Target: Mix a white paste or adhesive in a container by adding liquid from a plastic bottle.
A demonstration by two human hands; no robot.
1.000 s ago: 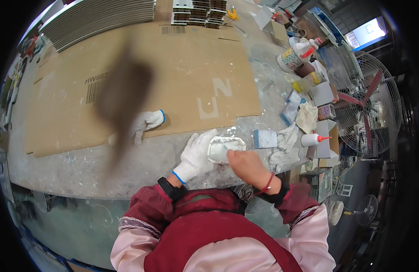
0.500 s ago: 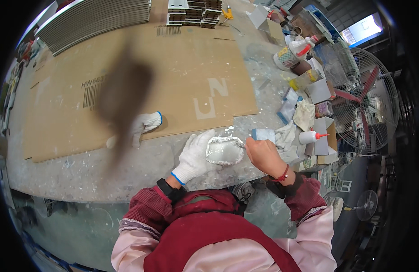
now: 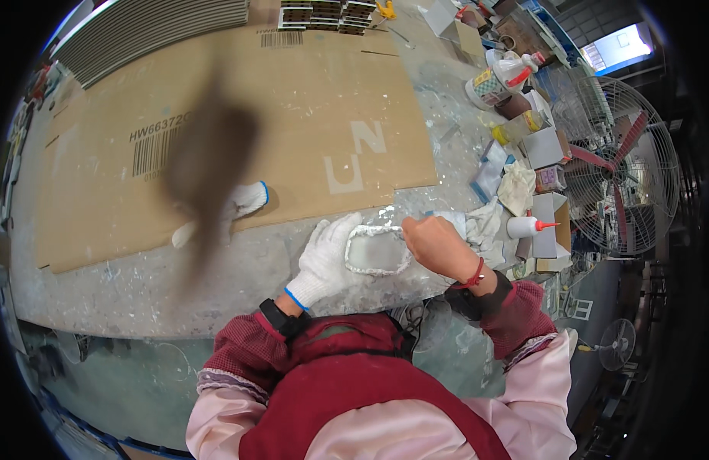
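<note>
My left hand (image 3: 322, 259), in a white knitted glove with a blue cuff edge, grips the left side of a small squarish tub (image 3: 376, 251). Crusted white paste lines the tub's rim, and its inside looks pale grey. At the tub's right edge is my bare right hand (image 3: 440, 247), fingers pinched together. Whatever they hold is hidden beneath them. Just behind the right hand, a blue-and-white block (image 3: 452, 222) shows partly. Another white glove (image 3: 249, 199) lies by the cardboard's near edge, partly covered by a blurred dark shape.
A large cardboard sheet (image 3: 293, 138) covers the table's far left. Stacked grey panels (image 3: 155, 34) and metal pieces (image 3: 326, 15) stand at the back. On the right are a red-tipped bottle (image 3: 527, 227), rags (image 3: 485, 228), boxes and jugs. A big fan (image 3: 615, 165) stands beyond the table's edge.
My right hand has moved left, over the tub's right rim. The left hand still has the tub, and the whole view has shifted slightly.
</note>
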